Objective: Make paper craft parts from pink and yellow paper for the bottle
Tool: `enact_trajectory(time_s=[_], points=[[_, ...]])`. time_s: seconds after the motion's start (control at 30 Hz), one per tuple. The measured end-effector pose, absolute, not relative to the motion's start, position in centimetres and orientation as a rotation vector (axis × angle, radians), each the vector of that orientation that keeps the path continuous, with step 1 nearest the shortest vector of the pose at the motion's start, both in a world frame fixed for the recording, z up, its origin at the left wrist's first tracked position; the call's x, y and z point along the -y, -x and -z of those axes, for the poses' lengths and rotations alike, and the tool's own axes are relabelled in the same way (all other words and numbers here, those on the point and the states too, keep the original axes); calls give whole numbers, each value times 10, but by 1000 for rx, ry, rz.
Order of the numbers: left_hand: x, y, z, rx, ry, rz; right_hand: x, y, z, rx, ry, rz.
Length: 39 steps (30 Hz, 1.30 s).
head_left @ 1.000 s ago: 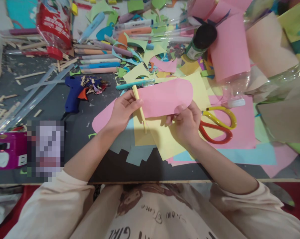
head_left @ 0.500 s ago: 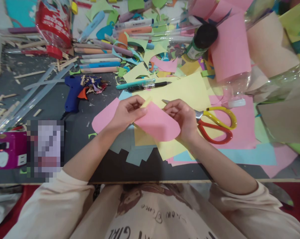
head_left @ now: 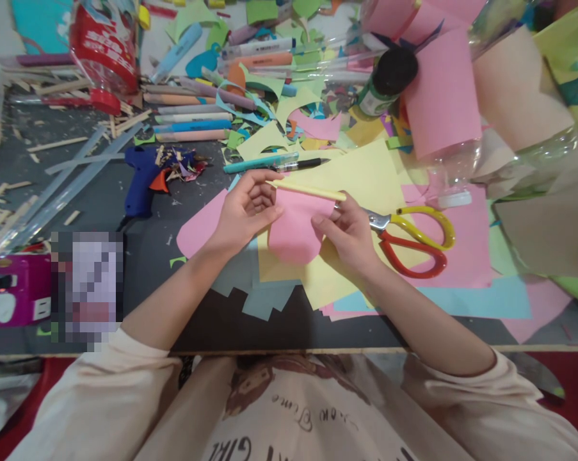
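Observation:
Both hands hold a pink paper piece [head_left: 296, 227] with rounded lower corners, raised above the table. A narrow yellow paper strip [head_left: 308, 190] runs along its top edge. My left hand [head_left: 250, 208] pinches the left end, thumb on the pink face. My right hand [head_left: 349, 227] grips the right end, thumb in front and fingers behind. Another pink paper piece [head_left: 200, 224] with a rounded end lies partly under my left hand. Just right of my right hand are scissors [head_left: 413, 240] with one yellow and one red handle; their blades are mostly hidden behind the hand.
A blue glue gun [head_left: 139, 179] lies left, near clear glue sticks [head_left: 72, 186]. Markers [head_left: 192, 125] and paper scraps cover the back. A black-capped bottle [head_left: 389, 80] and paper-wrapped plastic bottles [head_left: 442, 96] stand back right. Coloured sheets [head_left: 461, 298] lie beneath my hands and rightward.
My right hand has moved left and taken hold of the pink piece's right end. The piece has turned, so its yellow-edged side now runs nearly level across the top.

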<state>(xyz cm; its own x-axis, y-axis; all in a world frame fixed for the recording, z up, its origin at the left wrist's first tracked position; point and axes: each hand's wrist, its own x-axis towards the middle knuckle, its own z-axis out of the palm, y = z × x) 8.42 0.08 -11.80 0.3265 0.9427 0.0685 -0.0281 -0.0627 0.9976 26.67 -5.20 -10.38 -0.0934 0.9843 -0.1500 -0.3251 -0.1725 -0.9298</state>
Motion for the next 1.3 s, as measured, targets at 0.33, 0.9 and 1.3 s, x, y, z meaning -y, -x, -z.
enact_trajectory(time_s=[0.33, 0.9, 1.3], points=[[5, -82, 113, -926, -1448, -933, 49, -270, 105, 824, 1106, -1473], [10, -86, 98, -950, -1552, -756, 51, -270, 105, 1254, 1214, -1201], [9, -84, 100, -1002, -1556, -783, 53, -268, 111, 1053, 1166, -1327]])
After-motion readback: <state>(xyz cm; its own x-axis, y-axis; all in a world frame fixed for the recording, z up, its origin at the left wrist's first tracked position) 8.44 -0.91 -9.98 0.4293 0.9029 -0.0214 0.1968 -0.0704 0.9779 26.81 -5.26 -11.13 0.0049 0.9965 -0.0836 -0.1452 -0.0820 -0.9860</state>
